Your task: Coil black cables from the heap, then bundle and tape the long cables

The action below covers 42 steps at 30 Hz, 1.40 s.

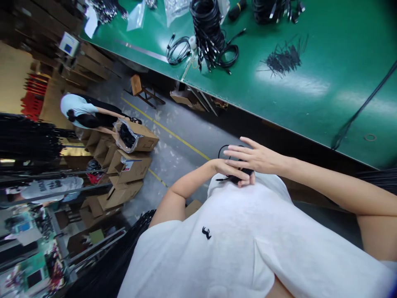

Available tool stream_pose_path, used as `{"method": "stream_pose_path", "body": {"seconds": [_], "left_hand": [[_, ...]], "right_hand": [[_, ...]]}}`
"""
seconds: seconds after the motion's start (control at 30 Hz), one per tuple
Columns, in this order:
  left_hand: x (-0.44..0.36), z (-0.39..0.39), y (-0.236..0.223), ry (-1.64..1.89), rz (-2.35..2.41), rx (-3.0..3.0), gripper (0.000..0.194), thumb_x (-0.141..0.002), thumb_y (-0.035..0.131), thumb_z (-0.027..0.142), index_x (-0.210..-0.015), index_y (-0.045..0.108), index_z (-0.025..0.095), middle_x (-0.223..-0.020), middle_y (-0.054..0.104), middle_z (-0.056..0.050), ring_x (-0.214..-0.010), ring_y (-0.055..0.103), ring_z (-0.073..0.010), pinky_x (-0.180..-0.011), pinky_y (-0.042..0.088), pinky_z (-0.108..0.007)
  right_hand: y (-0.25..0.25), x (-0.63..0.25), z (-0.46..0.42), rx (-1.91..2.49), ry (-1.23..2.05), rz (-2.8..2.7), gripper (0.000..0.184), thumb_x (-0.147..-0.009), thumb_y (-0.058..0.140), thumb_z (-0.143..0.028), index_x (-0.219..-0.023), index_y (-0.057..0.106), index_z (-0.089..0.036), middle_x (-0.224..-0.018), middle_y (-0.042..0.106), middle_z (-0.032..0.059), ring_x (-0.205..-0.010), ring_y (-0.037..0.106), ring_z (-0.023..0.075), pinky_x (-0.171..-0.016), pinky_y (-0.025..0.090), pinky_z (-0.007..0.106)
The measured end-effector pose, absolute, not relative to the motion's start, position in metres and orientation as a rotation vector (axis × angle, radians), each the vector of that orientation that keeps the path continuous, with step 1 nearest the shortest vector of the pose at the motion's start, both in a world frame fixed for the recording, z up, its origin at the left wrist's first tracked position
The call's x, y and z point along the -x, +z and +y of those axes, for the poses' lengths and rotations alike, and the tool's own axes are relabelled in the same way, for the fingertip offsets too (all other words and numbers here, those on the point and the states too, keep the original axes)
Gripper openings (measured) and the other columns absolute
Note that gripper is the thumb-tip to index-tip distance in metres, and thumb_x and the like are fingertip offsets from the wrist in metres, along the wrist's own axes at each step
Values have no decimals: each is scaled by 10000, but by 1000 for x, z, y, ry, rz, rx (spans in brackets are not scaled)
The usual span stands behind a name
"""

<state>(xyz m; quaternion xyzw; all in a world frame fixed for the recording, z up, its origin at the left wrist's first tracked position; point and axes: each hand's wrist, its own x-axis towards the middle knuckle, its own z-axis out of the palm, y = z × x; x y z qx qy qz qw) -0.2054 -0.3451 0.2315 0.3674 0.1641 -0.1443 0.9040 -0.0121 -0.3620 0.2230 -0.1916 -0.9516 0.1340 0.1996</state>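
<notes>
While your left hand (228, 168) curls its fingers around a black cable bundle (235, 179) at your waist, your right hand (259, 159) lies across it, fingers stretched out and parted; whether its hidden underside also presses on the bundle, I cannot tell. You have the bundle against your white shirt (232, 219), off the green table (316, 97) and outside its near edge. It looks gathered up, I judge, yet a thin loop (219, 152) juts out, so some tidying seems left, and your fingers hide whether it is tied. At the surface's near edge you have a stack of coiled cables (207, 25) with a single coil (178, 51) beside it; those look finished. Farther in from that edge lies a loose pile of thin black strips (283, 60), possibly unused ties. Among containers, a clear plastic bag (176, 11) lies back from the near edge, contents unclear, while across the room a co-worker (81, 108) has both hands at a plastic-lined carton (148, 140) holding something black, an open carton (132, 167) next to it.
</notes>
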Motion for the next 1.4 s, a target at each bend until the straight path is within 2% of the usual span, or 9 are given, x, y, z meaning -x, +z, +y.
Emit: {"method": "stream_pose_path", "body": {"seconds": [0.13, 0.23, 0.33, 0.53, 0.67, 0.83, 1.17, 1.3, 1.4], "left_hand": [[212, -340, 240, -131, 573, -741, 396, -749, 756, 506, -682, 608, 146, -458, 342, 67, -415, 323, -70, -411, 318, -231], [222, -329, 242, -12, 736, -869, 367, -783, 746, 448, -718, 587, 123, -501, 434, 50, -451, 387, -54, -453, 343, -202], [230, -319, 246, 65, 775, -957, 331, -765, 780, 385, -787, 599, 109, -590, 550, 16, -540, 505, -70, -546, 434, -206], [247, -324, 248, 259, 744, -634, 380, -804, 741, 463, -785, 553, 133, -511, 351, 106, -407, 280, -11, -409, 298, -141], [265, -332, 228, 379, 771, -519, 381, -800, 752, 450, -760, 544, 133, -506, 319, 114, -395, 270, -4, -393, 279, -119], [284, -327, 221, 80, 611, -572, 434, -737, 797, 484, -846, 609, 108, -529, 468, 71, -439, 448, -55, -558, 533, -254], [290, -327, 245, 556, 735, -240, 395, -964, 529, 446, -692, 480, 163, -472, 194, 115, -332, 170, -20, -328, 197, -132], [283, -320, 237, 718, 790, -298, 334, -997, 489, 379, -766, 538, 143, -486, 269, 106, -347, 215, -17, -351, 219, -128], [275, -322, 227, 694, 801, -353, 318, -985, 518, 380, -783, 551, 137, -476, 255, 113, -351, 198, -20, -361, 230, -136]], "right_hand": [[228, 23, -354, 844, 592, -2755, 226, -969, 398, -196, -998, 618, -157, -869, 684, 87, -814, 624, 181, -783, 419, 306], [238, 29, -345, 1216, 796, -2807, 172, -930, 427, -171, -936, 599, -152, -826, 674, 91, -710, 606, 166, -583, 313, 258], [256, 37, -329, 1366, 983, -2855, 143, -903, 472, -204, -910, 607, -156, -785, 663, 79, -654, 589, 164, -558, 279, 263], [260, 28, -308, 1290, 1765, -2242, 226, -819, 622, -413, -892, 623, -200, -727, 616, 4, -673, 565, 149, -627, 374, 261], [225, 23, -327, 1193, 2058, -1641, 299, -787, 630, -453, -940, 578, -202, -753, 571, -11, -689, 542, 135, -647, 426, 261], [222, 41, -337, 1161, 2056, -1733, 241, -828, 602, -432, -839, 562, -195, -694, 502, -23, -636, 469, 108, -578, 407, 236], [203, 56, -344, 946, 2035, -723, 466, -653, 842, -394, -1018, 663, -164, -715, 528, -33, -625, 505, 88, -682, 509, 277], [184, 107, -358, 962, 1783, -66, 305, -797, 754, -412, -947, 610, -189, -643, 404, -77, -513, 383, 29, -617, 502, 190], [172, 132, -358, 1067, 1704, 178, 291, -875, 688, -416, -809, 541, -174, -559, 257, -98, -429, 233, 15, -438, 346, 125]]}}
